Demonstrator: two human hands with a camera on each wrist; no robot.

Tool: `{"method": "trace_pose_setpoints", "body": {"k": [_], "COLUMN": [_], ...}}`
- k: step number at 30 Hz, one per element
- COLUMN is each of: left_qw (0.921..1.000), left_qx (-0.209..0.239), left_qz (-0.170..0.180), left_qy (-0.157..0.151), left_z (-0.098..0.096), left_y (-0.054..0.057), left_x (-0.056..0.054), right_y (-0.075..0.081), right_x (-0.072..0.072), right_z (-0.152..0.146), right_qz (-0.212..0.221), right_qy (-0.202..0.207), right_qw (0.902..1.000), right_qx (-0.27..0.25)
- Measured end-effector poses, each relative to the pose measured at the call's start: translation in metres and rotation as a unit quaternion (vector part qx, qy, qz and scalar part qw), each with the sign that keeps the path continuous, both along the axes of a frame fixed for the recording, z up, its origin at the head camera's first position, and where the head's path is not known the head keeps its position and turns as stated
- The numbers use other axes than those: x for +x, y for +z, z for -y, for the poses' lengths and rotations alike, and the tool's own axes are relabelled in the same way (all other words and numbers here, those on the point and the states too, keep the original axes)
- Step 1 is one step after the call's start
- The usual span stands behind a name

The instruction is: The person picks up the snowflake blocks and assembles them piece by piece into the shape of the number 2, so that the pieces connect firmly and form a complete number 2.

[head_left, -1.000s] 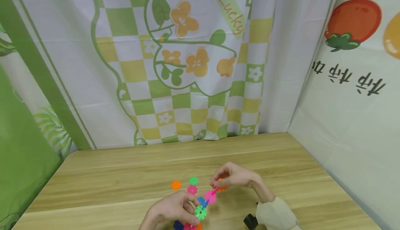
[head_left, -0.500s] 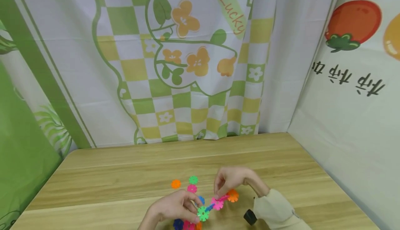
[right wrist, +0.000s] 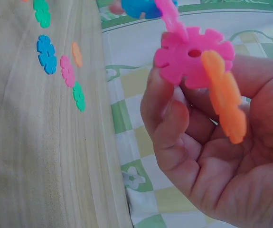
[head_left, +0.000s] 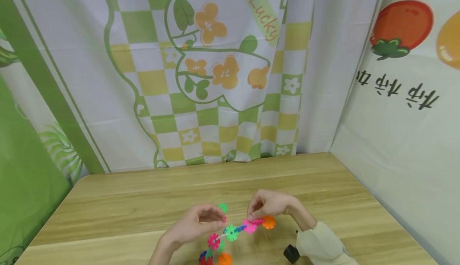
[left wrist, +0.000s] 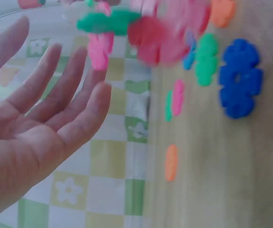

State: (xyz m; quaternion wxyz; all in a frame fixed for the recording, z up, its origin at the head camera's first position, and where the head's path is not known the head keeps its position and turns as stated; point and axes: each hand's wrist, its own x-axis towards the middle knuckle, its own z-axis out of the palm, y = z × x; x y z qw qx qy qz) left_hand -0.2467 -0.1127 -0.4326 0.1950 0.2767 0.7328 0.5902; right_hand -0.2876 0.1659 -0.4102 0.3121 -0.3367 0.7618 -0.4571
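Note:
My right hand [head_left: 271, 204] pinches a pink notched snowflake disc [right wrist: 193, 57] in a chain of such discs. An orange disc [right wrist: 226, 102] is slotted onto that pink one at the chain's right end. To the left, the chain runs through a blue disc [head_left: 240, 228], a green disc [head_left: 231, 233] and a crimson disc [head_left: 213, 241] down to a red disc [head_left: 206, 260]. My left hand [head_left: 194, 223] is raised beside the chain, holding nothing. In the left wrist view its fingers are spread apart; the chain pieces nearby are blurred.
Loose discs lie on the wooden table [head_left: 143, 201]: a dark blue one [left wrist: 240, 78], an orange one [left wrist: 172, 162], a pink one [left wrist: 178, 97] and several others. A small black object [head_left: 291, 254] is by the right sleeve. A patterned curtain [head_left: 215, 129] hangs behind the table.
My left hand has let go of the green disc and moved up and left. The chain now extends down to the left from my right hand, which has stayed nearly in place since half a second ago.

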Motion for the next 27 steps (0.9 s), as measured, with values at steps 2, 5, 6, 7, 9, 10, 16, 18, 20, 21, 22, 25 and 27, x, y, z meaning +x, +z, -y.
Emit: {"method": "trace_pose_setpoints", "body": {"k": [2, 5, 6, 7, 9, 10, 16, 18, 20, 21, 22, 25, 27], "left_qw": [0.9993, 0.9931, 0.9895, 0.9858, 0.9784, 0.9765, 0.9836, 0.9885, 0.9914, 0.992, 0.9918, 0.988, 0.9834], "left_qx": [0.009, 0.034, 0.048, 0.062, 0.089, 0.105, 0.116, 0.086, 0.057, 0.046, 0.036, 0.035, 0.046], "left_qz": [-0.006, -0.034, -0.043, -0.05, -0.079, -0.089, -0.111, -0.095, -0.074, -0.06, -0.052, -0.036, -0.03], "left_qy": [0.036, 0.107, 0.129, 0.148, 0.169, 0.166, 0.083, 0.08, 0.092, 0.101, 0.111, 0.146, 0.173], "left_z": [0.002, 0.004, 0.004, 0.004, 0.004, 0.003, -0.014, -0.023, -0.032, -0.035, -0.037, -0.043, -0.047], "left_y": [0.006, 0.016, 0.02, 0.024, 0.029, 0.031, 0.03, 0.028, 0.024, 0.022, 0.02, 0.011, 0.006], "left_x": [0.0, 0.002, 0.004, 0.005, 0.008, 0.009, 0.017, 0.02, 0.023, 0.023, 0.023, 0.021, 0.019], "right_y": [-0.001, -0.001, -0.001, 0.0, 0.001, 0.001, 0.001, 0.001, 0.0, 0.0, 0.0, -0.003, -0.005], "right_x": [0.0, 0.001, 0.001, 0.001, 0.002, 0.002, 0.006, 0.008, 0.011, 0.012, 0.014, 0.019, 0.022], "right_z": [-0.002, -0.005, -0.006, -0.006, -0.007, -0.007, -0.001, 0.004, 0.009, 0.012, 0.014, 0.023, 0.029], "right_qz": [0.002, 0.0, -0.002, -0.005, -0.006, -0.007, -0.014, -0.012, -0.006, 0.0, 0.007, 0.032, 0.048], "right_qy": [-0.02, -0.057, -0.07, -0.083, -0.107, -0.12, -0.198, -0.226, -0.253, -0.266, -0.276, -0.298, -0.313], "right_qw": [0.9997, 0.998, 0.997, 0.9957, 0.9927, 0.9909, 0.9751, 0.9672, 0.9583, 0.9532, 0.9484, 0.9361, 0.9272], "right_qx": [-0.01, -0.027, -0.033, -0.04, -0.055, -0.061, -0.099, -0.115, -0.134, -0.144, -0.155, -0.183, -0.2]}}
